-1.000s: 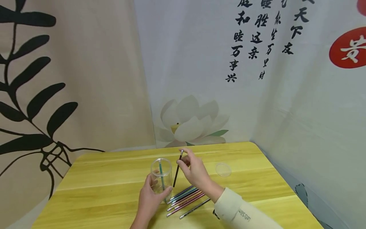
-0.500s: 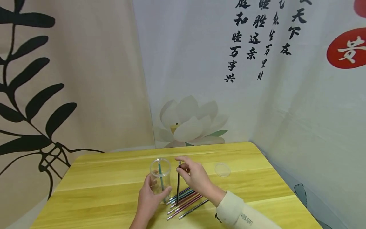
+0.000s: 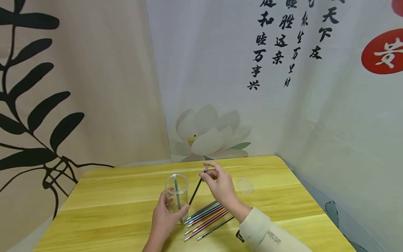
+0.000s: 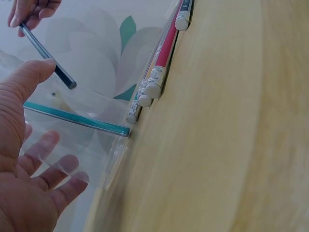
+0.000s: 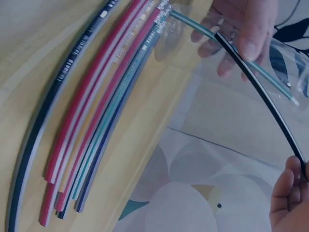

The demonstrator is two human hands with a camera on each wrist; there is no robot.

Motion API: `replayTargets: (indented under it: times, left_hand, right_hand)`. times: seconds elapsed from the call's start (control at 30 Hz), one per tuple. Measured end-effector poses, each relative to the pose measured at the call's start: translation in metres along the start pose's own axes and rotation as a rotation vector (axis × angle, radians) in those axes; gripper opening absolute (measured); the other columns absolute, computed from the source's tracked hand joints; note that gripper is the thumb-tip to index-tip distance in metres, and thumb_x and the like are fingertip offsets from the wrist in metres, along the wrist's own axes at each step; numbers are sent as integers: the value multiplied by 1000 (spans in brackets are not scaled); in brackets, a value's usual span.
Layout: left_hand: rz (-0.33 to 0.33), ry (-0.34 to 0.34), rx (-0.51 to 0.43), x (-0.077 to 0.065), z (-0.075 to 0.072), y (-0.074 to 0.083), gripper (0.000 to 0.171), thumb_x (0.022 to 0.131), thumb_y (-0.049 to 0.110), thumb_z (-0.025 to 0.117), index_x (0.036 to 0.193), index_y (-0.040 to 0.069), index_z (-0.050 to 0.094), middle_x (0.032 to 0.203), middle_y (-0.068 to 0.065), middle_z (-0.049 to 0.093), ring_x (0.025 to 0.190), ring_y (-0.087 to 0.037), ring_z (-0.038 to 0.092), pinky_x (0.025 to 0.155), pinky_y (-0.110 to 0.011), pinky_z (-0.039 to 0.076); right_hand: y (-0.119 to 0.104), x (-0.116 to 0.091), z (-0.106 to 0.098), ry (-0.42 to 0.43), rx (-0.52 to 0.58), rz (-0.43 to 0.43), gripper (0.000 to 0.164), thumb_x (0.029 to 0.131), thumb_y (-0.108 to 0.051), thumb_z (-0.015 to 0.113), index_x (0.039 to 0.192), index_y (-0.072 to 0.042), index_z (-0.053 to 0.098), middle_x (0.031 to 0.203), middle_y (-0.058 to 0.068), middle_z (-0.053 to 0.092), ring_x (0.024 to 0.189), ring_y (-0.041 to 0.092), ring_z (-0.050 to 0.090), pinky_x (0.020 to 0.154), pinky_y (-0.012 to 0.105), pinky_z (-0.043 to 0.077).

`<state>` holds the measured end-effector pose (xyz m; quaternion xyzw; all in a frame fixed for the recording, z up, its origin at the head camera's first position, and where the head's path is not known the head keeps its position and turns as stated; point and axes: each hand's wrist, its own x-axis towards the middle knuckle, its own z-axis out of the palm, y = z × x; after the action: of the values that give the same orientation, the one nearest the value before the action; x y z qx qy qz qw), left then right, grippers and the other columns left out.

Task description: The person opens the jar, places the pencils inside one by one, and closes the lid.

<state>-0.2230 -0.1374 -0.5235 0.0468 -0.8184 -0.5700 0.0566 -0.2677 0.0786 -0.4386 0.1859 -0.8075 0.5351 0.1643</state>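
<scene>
A clear plastic cup (image 3: pixel 177 190) stands on the yellow table (image 3: pixel 110 199) with a teal pencil (image 3: pixel 177 193) leaning inside it. My left hand (image 3: pixel 170 211) grips the cup from the near side, thumb (image 4: pixel 30 77) against its wall. My right hand (image 3: pixel 206 175) pinches the upper end of a black pencil (image 3: pixel 196 189), which slants down-left, its lower tip just by the cup and my left thumb. In the right wrist view the black pencil (image 5: pixel 260 96) crosses in front of the cup and the teal pencil (image 5: pixel 241 63).
Several coloured pencils (image 3: pixel 206 217) lie side by side on the table right of the cup, eraser ends (image 4: pixel 150 89) toward it. A clear round lid (image 3: pixel 245 186) lies further right. Printed cloth backdrops rise close behind the table.
Half a second ago the black pencil stood upright with its tip down among the lying pencils. My right hand has since lifted and tilted it, tip toward the cup. The left hand kept still.
</scene>
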Motion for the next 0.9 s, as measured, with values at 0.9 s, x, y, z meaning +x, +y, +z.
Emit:
replayTargets:
  times: [0.9]
  left_hand:
    - [8, -4, 8, 0, -1, -3, 91, 82, 41, 93, 156, 20, 44, 151, -23, 60, 140, -48, 57, 111, -70, 48]
  right_hand:
    - [-7, 12, -9, 135, -42, -208, 30, 100, -13, 75, 128, -14, 67, 101, 6, 83, 90, 23, 79, 76, 33, 64]
